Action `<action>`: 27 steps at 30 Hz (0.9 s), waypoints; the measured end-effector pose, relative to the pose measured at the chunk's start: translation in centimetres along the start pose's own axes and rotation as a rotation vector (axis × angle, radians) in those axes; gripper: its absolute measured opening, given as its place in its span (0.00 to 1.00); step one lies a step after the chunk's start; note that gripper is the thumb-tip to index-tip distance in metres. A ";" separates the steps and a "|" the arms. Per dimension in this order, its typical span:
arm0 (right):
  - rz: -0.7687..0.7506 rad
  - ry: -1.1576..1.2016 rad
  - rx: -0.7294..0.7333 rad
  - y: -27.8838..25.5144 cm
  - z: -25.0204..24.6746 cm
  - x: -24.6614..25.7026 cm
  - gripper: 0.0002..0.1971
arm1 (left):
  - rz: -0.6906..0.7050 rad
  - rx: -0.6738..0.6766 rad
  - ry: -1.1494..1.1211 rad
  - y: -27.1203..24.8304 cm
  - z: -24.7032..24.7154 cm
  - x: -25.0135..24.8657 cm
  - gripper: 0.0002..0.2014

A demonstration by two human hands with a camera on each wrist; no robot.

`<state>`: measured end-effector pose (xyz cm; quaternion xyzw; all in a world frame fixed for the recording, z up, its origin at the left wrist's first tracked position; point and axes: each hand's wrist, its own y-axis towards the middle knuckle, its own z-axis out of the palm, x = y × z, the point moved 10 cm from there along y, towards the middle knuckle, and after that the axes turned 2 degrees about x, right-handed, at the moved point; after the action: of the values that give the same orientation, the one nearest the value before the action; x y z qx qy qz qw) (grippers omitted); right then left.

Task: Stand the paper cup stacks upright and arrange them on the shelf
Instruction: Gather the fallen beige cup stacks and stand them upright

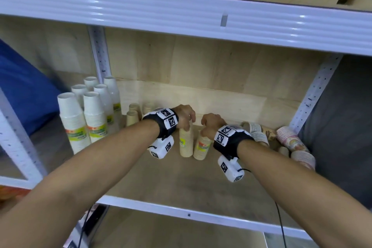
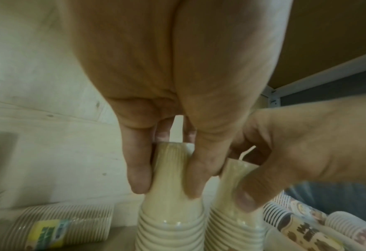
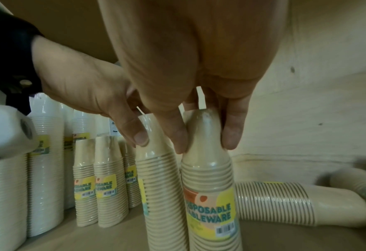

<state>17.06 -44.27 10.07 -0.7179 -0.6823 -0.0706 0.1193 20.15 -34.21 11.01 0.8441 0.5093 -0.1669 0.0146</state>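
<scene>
Shelf (image 1: 161,183): wooden board carrying all cup stacks.
Left hand (image 1: 184,116): pinched beige stack (image 1: 186,143) at its top, steadying it upright.
Right hand (image 1: 211,125): gripped neighbouring stack (image 1: 201,147) likewise, mid-shelf.
Fallen stacks (image 1: 259,135): lying at right, awaiting righting.

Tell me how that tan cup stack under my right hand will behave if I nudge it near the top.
The tan cup stack is tall and narrow and already leans slightly, so a nudge up high would probably tip it. It touches the neighbouring stack, which may topple too. Its clear wrap looks glossy, so the right hand fingers may slip.
</scene>
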 end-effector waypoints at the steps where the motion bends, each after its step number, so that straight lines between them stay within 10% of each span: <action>1: -0.011 0.004 -0.004 0.1 0.1 0.2 0.21 | 0.001 0.001 -0.001 0.0 0.2 -0.1 0.21; 27: -0.058 0.038 -0.034 0.7 -0.6 0.8 0.11 | 0.018 -0.060 -0.034 -0.1 -0.4 -0.2 0.19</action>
<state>17.85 -43.70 10.78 -0.6982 -0.6991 -0.0992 0.1180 20.08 -34.27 11.46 0.8448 0.5063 -0.1657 0.0499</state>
